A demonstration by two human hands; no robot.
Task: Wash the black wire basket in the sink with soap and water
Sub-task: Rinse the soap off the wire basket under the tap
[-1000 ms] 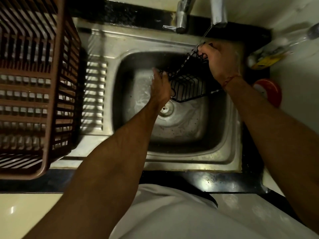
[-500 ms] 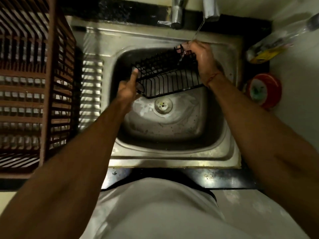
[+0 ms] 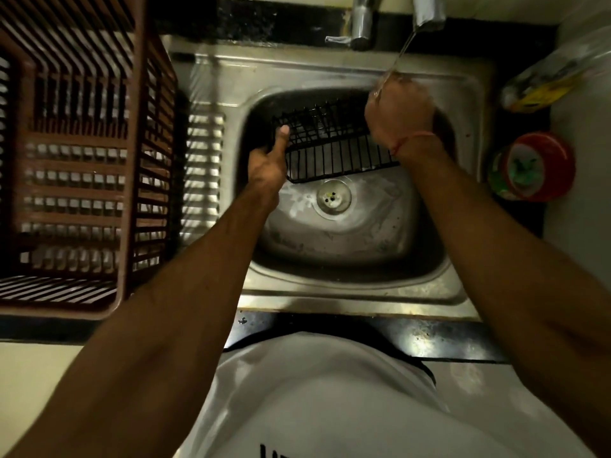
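Over the stainless steel sink [image 3: 469,180] I saw both hands gripping the black wire basket [image 3: 334,150]: left hand [image 3: 267,166] closed on its left end, right hand [image 3: 400,117] on the right, under the tap's thin stream [image 3: 401,54]. Left stood a brown slatted plastic crate [image 3: 82,160]; right, a red round tub [image 3: 532,166].

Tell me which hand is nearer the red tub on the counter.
Right. The right hand holds the black wire basket at the end toward the red tub; the left hand is at the basket's far end.
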